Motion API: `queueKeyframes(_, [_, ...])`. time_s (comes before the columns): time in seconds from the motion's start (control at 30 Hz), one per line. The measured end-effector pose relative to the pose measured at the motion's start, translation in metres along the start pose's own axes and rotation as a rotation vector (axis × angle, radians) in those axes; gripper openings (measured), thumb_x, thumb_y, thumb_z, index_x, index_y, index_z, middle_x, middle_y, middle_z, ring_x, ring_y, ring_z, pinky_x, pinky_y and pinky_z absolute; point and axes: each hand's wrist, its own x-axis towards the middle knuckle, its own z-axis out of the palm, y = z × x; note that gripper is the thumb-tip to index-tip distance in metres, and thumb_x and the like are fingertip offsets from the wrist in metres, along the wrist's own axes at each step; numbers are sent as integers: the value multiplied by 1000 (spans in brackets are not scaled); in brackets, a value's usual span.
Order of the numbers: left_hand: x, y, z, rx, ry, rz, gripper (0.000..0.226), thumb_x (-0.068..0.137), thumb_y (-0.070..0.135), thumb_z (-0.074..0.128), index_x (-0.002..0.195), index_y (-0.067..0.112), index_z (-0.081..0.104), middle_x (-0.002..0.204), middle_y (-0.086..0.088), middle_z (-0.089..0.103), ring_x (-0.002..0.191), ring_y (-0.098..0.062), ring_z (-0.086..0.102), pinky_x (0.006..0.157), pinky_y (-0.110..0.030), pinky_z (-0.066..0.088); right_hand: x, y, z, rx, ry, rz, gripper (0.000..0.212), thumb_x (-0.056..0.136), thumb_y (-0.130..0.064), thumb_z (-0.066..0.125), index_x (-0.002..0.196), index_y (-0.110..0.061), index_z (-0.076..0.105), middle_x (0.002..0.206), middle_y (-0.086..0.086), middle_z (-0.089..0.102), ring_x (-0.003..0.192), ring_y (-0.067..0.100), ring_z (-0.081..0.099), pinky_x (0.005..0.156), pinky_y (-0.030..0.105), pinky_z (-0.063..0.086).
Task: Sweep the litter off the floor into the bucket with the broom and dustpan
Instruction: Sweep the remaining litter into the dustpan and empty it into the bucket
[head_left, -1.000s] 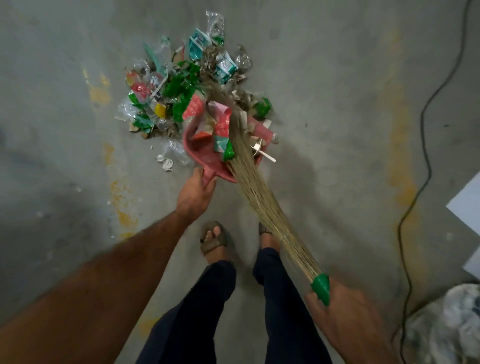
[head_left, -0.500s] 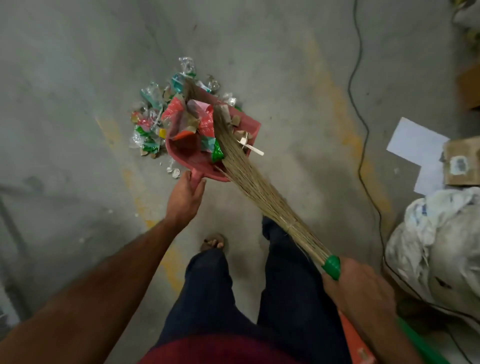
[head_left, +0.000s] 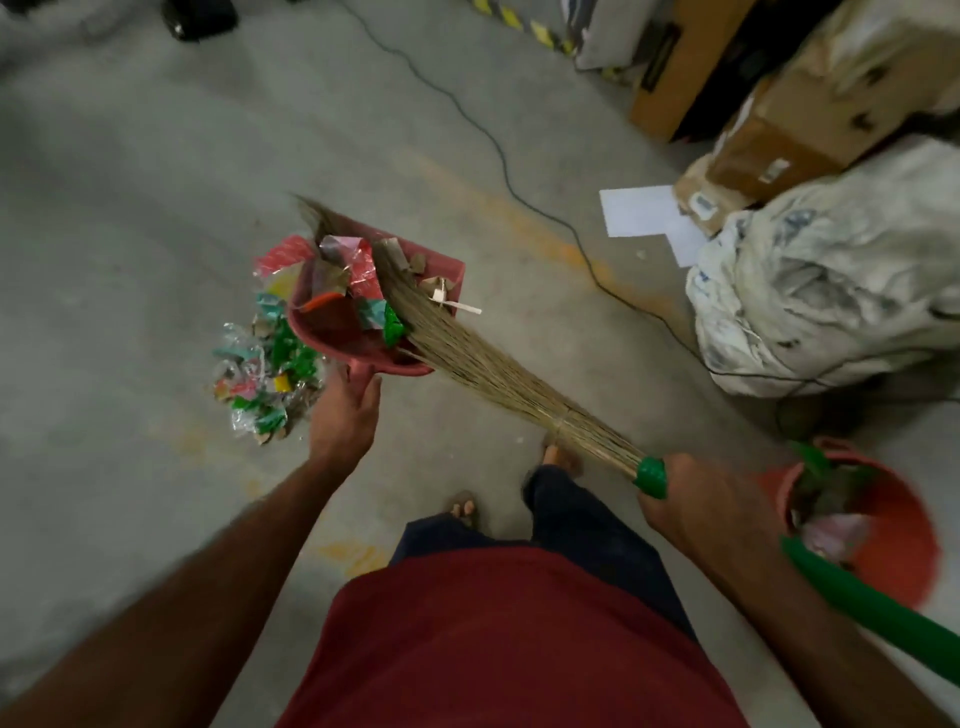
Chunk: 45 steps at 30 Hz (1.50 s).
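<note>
My left hand (head_left: 344, 414) grips the handle of a red dustpan (head_left: 344, 332), lifted off the floor and loaded with wrappers and cardboard scraps. My right hand (head_left: 691, 506) holds the green handle of a straw broom (head_left: 498, 374), whose bristles lie across the litter in the pan. A pile of colourful litter (head_left: 262, 382) stays on the concrete floor to the left of the pan. An orange-red bucket (head_left: 878, 540) with some rubbish inside stands at the right, just beyond my right hand.
A black cable (head_left: 524, 192) runs across the floor behind the pan. A big white sack (head_left: 826, 291), cardboard boxes (head_left: 769, 150) and white paper sheets (head_left: 644, 213) crowd the right side. My feet in sandals (head_left: 462, 506) are below the pan.
The loaded dustpan has risen off the floor and away from the pile with the broom pressed on it. The view has swung right, bringing the bucket into sight.
</note>
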Motion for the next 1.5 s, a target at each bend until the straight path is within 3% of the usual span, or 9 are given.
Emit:
queueKeyframes(0.17, [-25,51,14,15,-42,140,31,96,37,55,113,11,50,102,-12,62,86,-30,57,70,-35,39,-65,51,17,-39,146,107,23,88,-47,60,81,-25,55,77,-4,54,75,19,66,59,26,38])
queueKeyframes(0.37, [-73,125,68,57,-166,320,25,95,36,56,99,12,50,77,1,53,70,-26,54,57,-31,34,-141,131,49,63,199,310,24,85,-49,65,94,-26,62,84,-5,65,76,16,67,59,27,39])
queueKeyframes(0.5, [-122,174,124,104,-289,409,30,95,34,56,102,5,51,86,-12,59,83,-37,60,64,-36,39,-190,191,80,148,141,457,24,88,-51,62,92,-29,54,77,-11,51,68,12,52,60,27,38])
queueKeyframes(0.77, [-249,258,245,237,-524,583,23,95,34,56,94,14,45,82,-5,53,85,-39,61,62,-34,36,-286,306,149,213,17,675,23,93,-52,51,100,-32,61,73,-11,51,62,5,52,47,21,33])
queueKeyframes(0.97, [-331,309,329,335,-677,717,30,97,32,54,110,5,52,101,-14,62,95,-35,62,67,-32,37,-333,368,187,327,-20,806,17,94,-51,51,94,-34,51,74,-12,52,62,3,53,57,21,51])
queueKeyframes(1.17, [-378,366,397,453,-773,791,18,99,33,50,103,16,47,105,-9,63,85,-24,57,66,-31,37,-332,403,209,403,-80,899,23,93,-57,51,95,-34,51,77,-12,54,66,3,56,61,21,54])
queueKeyframes(1.3, [-389,397,448,537,-866,887,28,99,22,49,120,4,54,117,-19,61,106,-37,60,78,-39,47,-306,427,213,494,-135,960,21,94,-54,52,96,-33,53,75,-13,54,62,1,54,54,19,48])
queueKeyframes(1.43, [-387,428,504,658,-1036,978,30,98,13,44,121,7,63,125,-16,61,114,-35,58,91,-37,46,-270,450,213,460,-165,1018,23,95,-55,51,90,-33,48,71,-12,50,55,0,50,44,18,38])
queueKeyframes(1.5, [-382,445,530,633,-1199,867,28,99,13,47,117,12,69,118,-5,66,110,-24,63,89,-27,49,-248,461,210,460,-191,1038,24,96,-54,50,88,-32,46,69,-12,49,53,1,47,42,19,31])
